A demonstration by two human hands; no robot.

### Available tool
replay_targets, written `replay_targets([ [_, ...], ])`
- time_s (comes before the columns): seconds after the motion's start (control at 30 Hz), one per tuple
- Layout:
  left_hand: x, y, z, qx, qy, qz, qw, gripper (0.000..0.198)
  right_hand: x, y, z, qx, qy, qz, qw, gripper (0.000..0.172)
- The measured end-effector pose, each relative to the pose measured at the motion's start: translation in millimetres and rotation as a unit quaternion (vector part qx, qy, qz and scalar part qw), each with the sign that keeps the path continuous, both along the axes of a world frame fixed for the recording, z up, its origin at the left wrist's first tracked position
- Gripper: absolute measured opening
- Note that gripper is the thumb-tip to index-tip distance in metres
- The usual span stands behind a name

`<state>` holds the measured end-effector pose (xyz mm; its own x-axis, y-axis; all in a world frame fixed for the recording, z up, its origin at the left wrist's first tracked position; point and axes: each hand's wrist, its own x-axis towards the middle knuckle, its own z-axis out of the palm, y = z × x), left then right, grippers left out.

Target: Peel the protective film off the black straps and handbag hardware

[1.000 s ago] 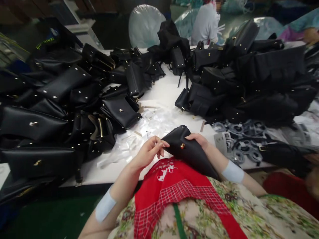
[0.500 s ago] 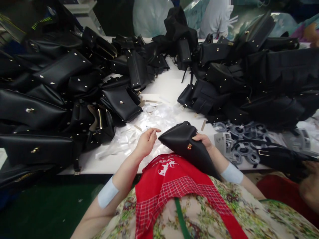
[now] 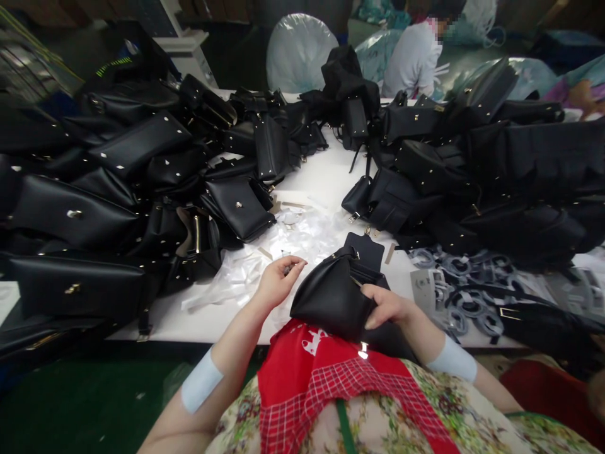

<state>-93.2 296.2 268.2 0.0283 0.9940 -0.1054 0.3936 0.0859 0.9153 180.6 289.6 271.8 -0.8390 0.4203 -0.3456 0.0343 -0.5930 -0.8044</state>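
Note:
A black bag (image 3: 331, 290) with a gold clasp rests at the table's front edge against the red apron (image 3: 302, 353). Its flap (image 3: 366, 249) lies turned back on the far side, and the bag's mouth shows. My right hand (image 3: 387, 307) grips the bag's upper edge, with the thumb outside. To the left of the bag, my left hand (image 3: 281, 280) is pinched closed, apart from the bag; something small and dark shows between its fingers, too small to name. White plastic scraps (image 3: 302, 236) lie beyond my left hand.
Black bags are heaped on the left (image 3: 75, 214) and right (image 3: 543, 157) of the white table (image 3: 321, 170). Coiled clear straps (image 3: 467, 284) lie right of my right hand. A person in a light shirt (image 3: 411, 60) is beyond the table, near large plastic sacks (image 3: 302, 53).
The bag's flap has been opened to the far side, showing its mouth. My right hand has shifted its hold along the bag. The view has tilted up slightly.

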Motion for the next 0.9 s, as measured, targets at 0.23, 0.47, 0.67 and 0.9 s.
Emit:
replay_targets([
  [0.23,15.6,23.1,32.7,-0.003,0.036,-0.101,0.994,0.035,-10.2,3.8,12.5,0.087,-0.001,0.117,0.989,0.028],
  [0.47,24.8,41.0,24.0,-0.044,0.028,-0.188,0.981,0.047,-19.8,-1.1,3.7,0.077,0.014,0.11,0.991,0.032],
  [0.67,24.3,43.6,13.7,-0.121,-0.124,-0.233,0.957,0.053,-18.9,-4.1,5.2,0.049,0.011,0.117,0.992,0.029],
  [0.9,14.6,31.1,-14.1,-0.191,-0.116,-0.114,0.968,0.06,-14.0,-5.0,6.2,0.07,0.031,0.093,0.993,0.027],
])
